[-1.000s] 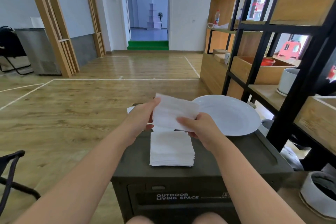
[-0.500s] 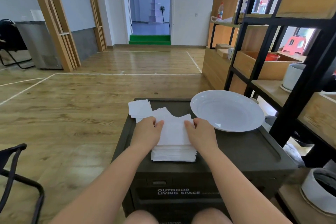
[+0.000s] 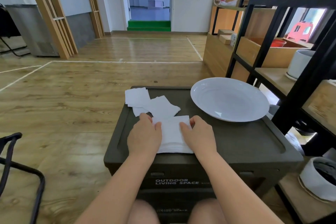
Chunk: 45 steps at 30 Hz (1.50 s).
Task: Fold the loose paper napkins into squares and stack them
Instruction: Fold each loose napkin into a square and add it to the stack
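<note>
hands on the napkin stack

both hands, left hand [image 3: 145,135] and right hand [image 3: 197,135], rest on the folded stack [image 3: 171,137] atop the dark desk [image 3: 236,142], beside a white plate [image 3: 230,99].

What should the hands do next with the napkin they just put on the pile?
Probably press it flat and square it with the stack. Both the left hand and the right hand rest on the top napkin, whose far edge looks slightly lifted. After that, the loose napkins beyond are waiting on the box.
</note>
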Available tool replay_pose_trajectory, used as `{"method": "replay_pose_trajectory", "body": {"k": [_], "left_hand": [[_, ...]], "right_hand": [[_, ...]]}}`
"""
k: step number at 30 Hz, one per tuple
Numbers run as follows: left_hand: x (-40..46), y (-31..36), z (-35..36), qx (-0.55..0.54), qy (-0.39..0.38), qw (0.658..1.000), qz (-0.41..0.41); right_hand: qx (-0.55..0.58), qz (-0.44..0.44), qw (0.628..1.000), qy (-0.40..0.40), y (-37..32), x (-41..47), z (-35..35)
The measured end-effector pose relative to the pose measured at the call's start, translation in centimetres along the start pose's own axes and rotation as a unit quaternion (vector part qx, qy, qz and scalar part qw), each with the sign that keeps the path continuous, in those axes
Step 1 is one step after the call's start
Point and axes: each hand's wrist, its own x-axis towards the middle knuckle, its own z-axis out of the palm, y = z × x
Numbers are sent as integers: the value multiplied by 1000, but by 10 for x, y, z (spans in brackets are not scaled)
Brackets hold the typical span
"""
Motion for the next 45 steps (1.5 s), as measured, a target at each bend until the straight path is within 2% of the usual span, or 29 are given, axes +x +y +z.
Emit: {"method": "replay_pose_trajectory", "body": {"k": [7, 11, 14, 18, 26, 29, 31, 33, 36, 38, 40, 42, 45], "left_hand": [[14, -11, 0, -69, -34, 996, -44], [43, -7, -10, -61, -7, 998, -34], [67, 17, -9, -11, -38, 997, 68], [84, 53, 7, 125, -163, 966, 155], [90, 79, 49, 269, -130, 935, 192], [91, 80, 50, 277, -117, 937, 179], [93, 78, 44, 215, -112, 957, 156], [97, 74, 32, 106, -91, 981, 137], [98, 74, -3, -88, -60, 985, 137], [95, 76, -29, -202, -82, 966, 142], [86, 76, -51, -297, -143, 935, 129], [75, 71, -70, -381, -212, 893, 106], [63, 58, -90, -465, -289, 834, 64]], "right_hand": [[102, 42, 993, 32, 5, -2, -1], [146, 61, 986, 44, 7, 0, -2], [150, 49, 987, 34, 8, 1, -1], [153, 41, 987, 27, 9, 2, -1], [173, 34, 984, 15, 11, 2, -1], [176, 32, 984, 17, 11, 2, -3], [180, 35, 983, 20, 10, 2, -3], [203, 39, 978, 33, 10, 1, -4], [272, 48, 958, 72, 10, -1, -7], [288, 28, 951, 109, 8, -7, -9], [281, -19, 950, 135, 5, -11, -11], [276, -54, 952, 120, -2, -12, -17], [329, -48, 941, 59, -18, -7, -34]]}}
